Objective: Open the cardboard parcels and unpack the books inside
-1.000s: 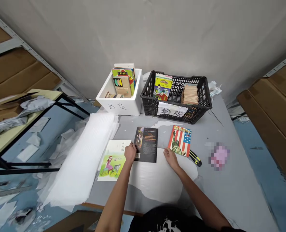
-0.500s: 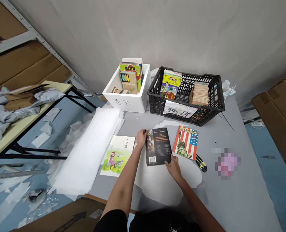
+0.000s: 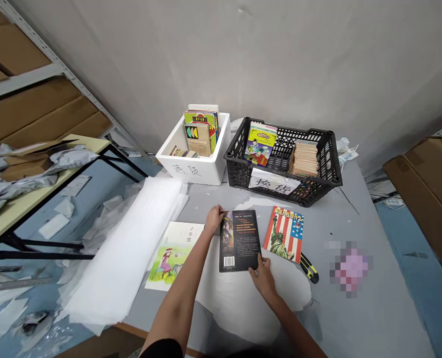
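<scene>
A black book (image 3: 245,246) lies back cover up on the table in front of me, its barcode at the lower left. My left hand (image 3: 215,218) pinches its upper left corner. At its lower right edge, my right hand (image 3: 262,278) grips it, thumb on the cover. To the right lies a book with the Statue of Liberty and a flag (image 3: 286,236), partly over a black and yellow utility knife (image 3: 310,268). Left of my left forearm is a white and green picture book (image 3: 173,256), its right side partly covered by the arm.
Behind stand a white foam box (image 3: 194,171) and a black plastic crate (image 3: 313,194), both holding books. Stacked white foam sheets (image 3: 127,253) lie at the left of the grey table (image 3: 362,214). A pixelated pink patch (image 3: 352,268) is at the right. Cartons (image 3: 425,179) stand beyond.
My view has tilted up slightly, so everything on the table sits lower in the picture. Both hands keep their grip on the black book, which stays in about the same place.
</scene>
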### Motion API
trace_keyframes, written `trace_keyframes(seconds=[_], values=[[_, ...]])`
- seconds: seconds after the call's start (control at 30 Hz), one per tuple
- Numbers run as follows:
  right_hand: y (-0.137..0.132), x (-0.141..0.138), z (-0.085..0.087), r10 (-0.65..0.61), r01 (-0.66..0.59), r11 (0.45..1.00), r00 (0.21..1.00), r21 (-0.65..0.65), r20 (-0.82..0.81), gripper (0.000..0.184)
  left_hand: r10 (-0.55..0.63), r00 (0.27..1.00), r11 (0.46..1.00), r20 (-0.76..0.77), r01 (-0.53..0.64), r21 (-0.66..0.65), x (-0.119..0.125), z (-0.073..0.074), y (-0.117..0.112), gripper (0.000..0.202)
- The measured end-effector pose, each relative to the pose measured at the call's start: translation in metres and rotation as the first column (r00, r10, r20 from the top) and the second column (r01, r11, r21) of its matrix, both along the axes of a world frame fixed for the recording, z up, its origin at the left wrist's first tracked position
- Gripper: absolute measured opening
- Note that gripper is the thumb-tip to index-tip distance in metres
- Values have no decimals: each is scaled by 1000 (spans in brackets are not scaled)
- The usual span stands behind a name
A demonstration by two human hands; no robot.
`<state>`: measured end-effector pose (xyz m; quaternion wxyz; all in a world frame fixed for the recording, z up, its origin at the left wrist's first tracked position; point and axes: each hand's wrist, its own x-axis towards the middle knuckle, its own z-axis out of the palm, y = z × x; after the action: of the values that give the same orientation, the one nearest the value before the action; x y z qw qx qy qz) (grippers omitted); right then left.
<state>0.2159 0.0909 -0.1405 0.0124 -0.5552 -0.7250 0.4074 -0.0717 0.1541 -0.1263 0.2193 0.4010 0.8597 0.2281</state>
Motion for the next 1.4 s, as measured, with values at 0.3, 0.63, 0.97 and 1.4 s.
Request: trace_keyframes(seconds=[0.3,0.63,0.97,1.4], values=[[2,-2,5,7,-6,999,1000,-36,21,58,-25,984,996,179,10,86,-14,16,3,14],[3,-4,1,19,-18,1000,999,-26,37,59,55,935,991,351,-93,92,-18,4,-2,38],[36,12,21,-27,28,989,1000,142,-12,44,250,964,944,95,-264,198,33,11,2,28],[128,37,22,-420,415,904,907,102,36,55,81,884,996,461,-87,-8,220,-20,62,28]])
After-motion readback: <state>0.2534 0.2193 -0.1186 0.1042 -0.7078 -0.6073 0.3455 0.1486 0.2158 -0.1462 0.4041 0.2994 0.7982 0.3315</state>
